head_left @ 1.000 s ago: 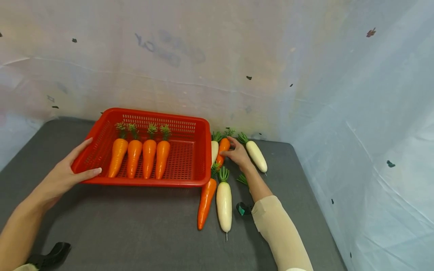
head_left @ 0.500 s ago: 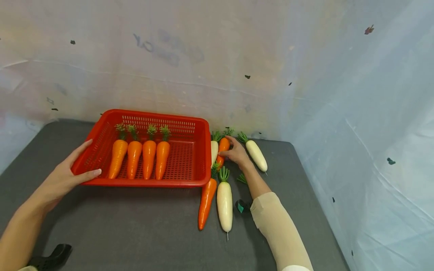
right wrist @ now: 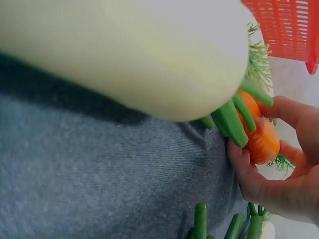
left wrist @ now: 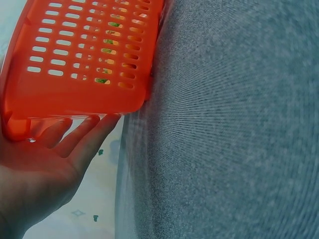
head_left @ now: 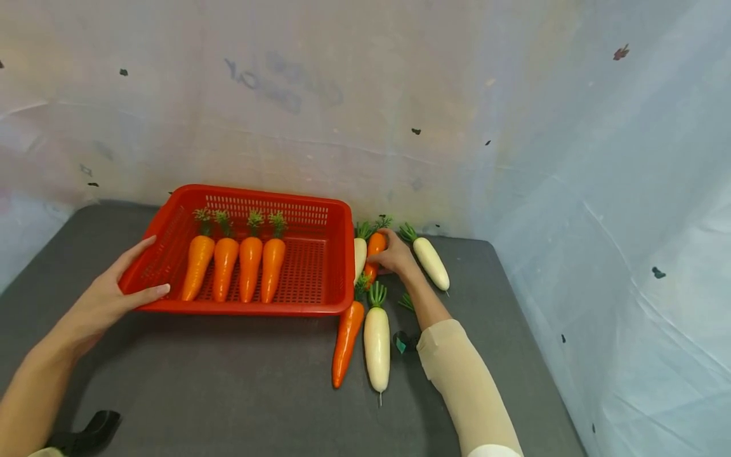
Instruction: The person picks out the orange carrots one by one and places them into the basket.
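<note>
In the head view, my left hand [head_left: 108, 298] grips the left end of a red perforated plastic basket [head_left: 245, 307], thumb over the rim. The left wrist view shows its fingers [left wrist: 89, 139] beneath the rim. Several orange carrots [head_left: 226, 266] with green tops lie side by side in the basket's left and middle part. Right of the basket, my right hand [head_left: 396, 257] holds another carrot [head_left: 377, 243] on the table. The right wrist view shows thumb and fingers around that carrot [right wrist: 262, 144], partly hidden by a white radish's [right wrist: 149, 55] green stems.
A loose carrot [head_left: 347, 346] and a white radish [head_left: 377, 349] lie in front of the basket's right corner. Another radish [head_left: 360, 257] touches or nearly touches the basket's right side. A further radish [head_left: 431, 263] lies farther right. Green stems [head_left: 407, 301] show beside the right forearm. A pale sheet [head_left: 365, 165] hangs behind.
My right hand and forearm have shifted slightly left, the hand staying at the carrot. The left hand and the basket have hardly moved.
</note>
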Demonstrator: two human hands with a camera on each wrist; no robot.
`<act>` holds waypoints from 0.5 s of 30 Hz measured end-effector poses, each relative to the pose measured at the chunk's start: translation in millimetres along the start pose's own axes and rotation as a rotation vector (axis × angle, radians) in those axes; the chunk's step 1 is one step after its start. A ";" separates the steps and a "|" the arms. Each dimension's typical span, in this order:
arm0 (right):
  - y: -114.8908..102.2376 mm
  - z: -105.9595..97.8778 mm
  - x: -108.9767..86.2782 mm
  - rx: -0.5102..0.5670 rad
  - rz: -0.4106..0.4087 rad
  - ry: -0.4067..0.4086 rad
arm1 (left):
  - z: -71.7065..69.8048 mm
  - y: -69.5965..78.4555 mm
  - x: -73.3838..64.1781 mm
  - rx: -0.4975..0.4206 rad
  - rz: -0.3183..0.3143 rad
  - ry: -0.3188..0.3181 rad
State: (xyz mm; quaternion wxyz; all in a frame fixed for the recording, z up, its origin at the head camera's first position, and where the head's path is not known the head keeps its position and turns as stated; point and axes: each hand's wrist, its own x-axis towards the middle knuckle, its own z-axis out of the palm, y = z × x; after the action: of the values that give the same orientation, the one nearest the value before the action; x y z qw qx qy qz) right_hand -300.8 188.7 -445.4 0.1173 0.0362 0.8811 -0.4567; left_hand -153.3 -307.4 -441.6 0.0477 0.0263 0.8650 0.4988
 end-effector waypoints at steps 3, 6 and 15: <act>0.1 -0.6 -1.9 0.029 0.004 -0.002 | 1.6 -0.8 -1.0 0.001 -0.011 0.000; 1.3 -3.6 -4.6 0.090 0.002 -0.020 | 2.7 -1.8 -1.0 0.000 -0.003 -0.004; 10.2 -13.2 -7.9 0.270 -0.038 -0.074 | 0.0 -0.2 0.0 -0.002 -0.003 0.001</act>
State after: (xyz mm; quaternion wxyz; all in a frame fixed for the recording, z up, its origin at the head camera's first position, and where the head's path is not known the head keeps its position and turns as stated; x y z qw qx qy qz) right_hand -293.7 205.7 -444.3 0.1352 0.0182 0.8072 -0.5744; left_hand -153.3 -307.5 -441.7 0.0483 0.0247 0.8646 0.4996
